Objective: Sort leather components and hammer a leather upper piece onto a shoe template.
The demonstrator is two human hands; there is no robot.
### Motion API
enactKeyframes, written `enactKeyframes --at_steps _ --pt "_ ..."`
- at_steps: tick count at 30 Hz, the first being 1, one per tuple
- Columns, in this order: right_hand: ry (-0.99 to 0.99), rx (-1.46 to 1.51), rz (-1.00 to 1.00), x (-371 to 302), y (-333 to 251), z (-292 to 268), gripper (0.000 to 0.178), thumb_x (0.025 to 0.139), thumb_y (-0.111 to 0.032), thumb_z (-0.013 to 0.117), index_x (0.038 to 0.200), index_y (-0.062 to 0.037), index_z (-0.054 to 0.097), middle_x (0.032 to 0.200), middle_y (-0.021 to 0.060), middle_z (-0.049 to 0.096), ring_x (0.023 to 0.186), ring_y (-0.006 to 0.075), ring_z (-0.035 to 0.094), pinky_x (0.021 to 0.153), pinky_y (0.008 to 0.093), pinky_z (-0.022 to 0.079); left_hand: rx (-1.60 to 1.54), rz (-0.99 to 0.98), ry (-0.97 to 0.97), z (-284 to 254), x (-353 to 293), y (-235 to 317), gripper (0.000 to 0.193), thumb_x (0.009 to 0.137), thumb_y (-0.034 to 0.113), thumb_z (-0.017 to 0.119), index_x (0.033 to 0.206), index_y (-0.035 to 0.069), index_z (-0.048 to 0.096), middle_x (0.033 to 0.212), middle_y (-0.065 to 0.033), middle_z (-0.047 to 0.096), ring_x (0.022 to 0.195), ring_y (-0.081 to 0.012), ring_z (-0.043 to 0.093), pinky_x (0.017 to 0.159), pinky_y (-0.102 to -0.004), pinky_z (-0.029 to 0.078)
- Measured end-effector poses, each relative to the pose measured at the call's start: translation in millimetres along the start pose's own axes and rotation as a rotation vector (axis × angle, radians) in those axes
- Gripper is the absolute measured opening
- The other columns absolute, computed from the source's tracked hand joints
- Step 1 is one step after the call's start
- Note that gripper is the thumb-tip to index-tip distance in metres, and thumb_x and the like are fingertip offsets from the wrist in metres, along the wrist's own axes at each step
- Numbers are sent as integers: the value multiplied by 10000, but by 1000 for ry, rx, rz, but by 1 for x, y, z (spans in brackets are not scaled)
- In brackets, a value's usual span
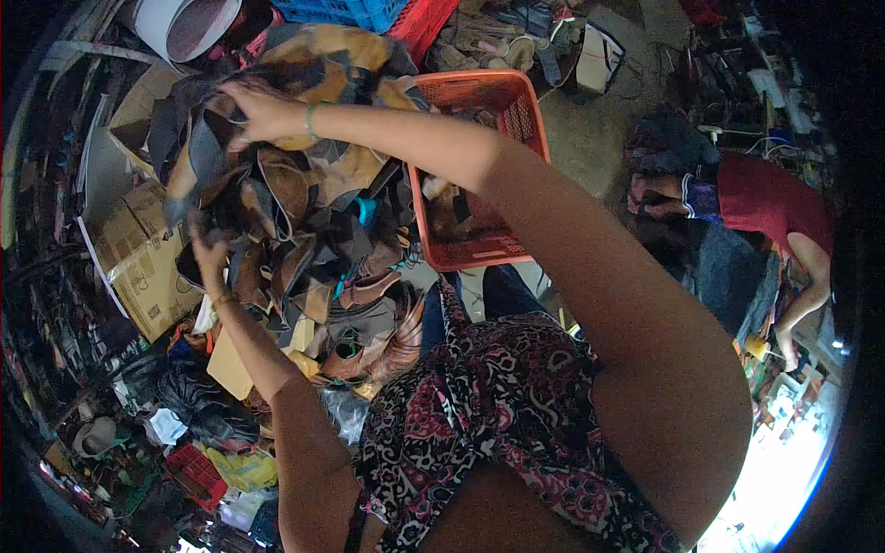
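Note:
A large heap of brown and grey leather pieces (346, 170) lies ahead of me, many of them curled or folded. My right hand (265, 115) reaches across to the far left of the heap. Its thumb and fingers close on the edge of a curled, dark grey-backed leather piece (207, 143). Nearer to me, my left hand (210, 253) is at the lower end of that piece, fingers bent against it; they are slightly blurred and partly hidden. An orange plastic basket (539, 124) stands right of the heap, under my right forearm, with some scraps inside.
Cardboard boxes (147, 263) stand left of the heap. Behind it are a white bucket (171, 28) and a blue crate (341, 9). Shoes and scraps litter the floor (590, 138) at the back. Another person in a red shirt (770, 198) bends over at the right.

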State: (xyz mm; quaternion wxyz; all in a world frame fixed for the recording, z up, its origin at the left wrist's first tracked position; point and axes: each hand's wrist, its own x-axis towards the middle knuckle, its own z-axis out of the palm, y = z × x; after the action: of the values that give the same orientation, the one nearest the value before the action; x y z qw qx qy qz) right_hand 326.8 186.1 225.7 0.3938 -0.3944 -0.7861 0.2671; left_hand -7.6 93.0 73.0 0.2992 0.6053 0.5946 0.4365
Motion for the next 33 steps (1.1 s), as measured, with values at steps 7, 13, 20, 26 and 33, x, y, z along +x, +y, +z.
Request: enactKeyframes --at_steps 7,13,20,26,33 --pt "201 -48 97 -114 55 -1 814 869 -214 785 1521 35 366 1456 291 503 1335 421 517 1124 443 416 -31 -308 -37 -15 -4 -27 503 955 152 648 1402 -46 531 1291 -151 652 1130 -248 597 992 -374 453" --pt "681 155 468 -235 47 -39 656 851 -163 843 1390 36 526 1289 151 589 1178 252 607 955 343 518 -10 -381 -19 -28 -18 -21 522 998 205 621 1441 -52 521 1383 -165 620 1214 -253 591 1034 -371 440" --pt "839 -8 629 -470 169 -78 467 875 -223 816 1252 -42 608 1298 129 565 1232 298 526 1070 423 414 -226 -304 61 21 -49 13 488 1003 147 604 1450 -27 514 1385 -124 610 1266 -227 555 1081 -353 404" --pt "946 500 871 -616 296 -77 692 825 -165 835 1416 -32 500 1380 121 538 1237 269 535 1048 414 444 164 274 577 73 -90 100 697 1007 174 658 1574 -21 304 1578 -219 400 1434 -303 421 1183 -458 358" --pt "1088 638 1237 -562 265 19 650 816 -110 815 1393 -26 526 1340 114 568 1214 263 550 1036 404 453 607 355 -284 165 -138 247 475 866 153 732 1335 110 665 1438 -126 597 1519 -352 320 1235 -504 171"
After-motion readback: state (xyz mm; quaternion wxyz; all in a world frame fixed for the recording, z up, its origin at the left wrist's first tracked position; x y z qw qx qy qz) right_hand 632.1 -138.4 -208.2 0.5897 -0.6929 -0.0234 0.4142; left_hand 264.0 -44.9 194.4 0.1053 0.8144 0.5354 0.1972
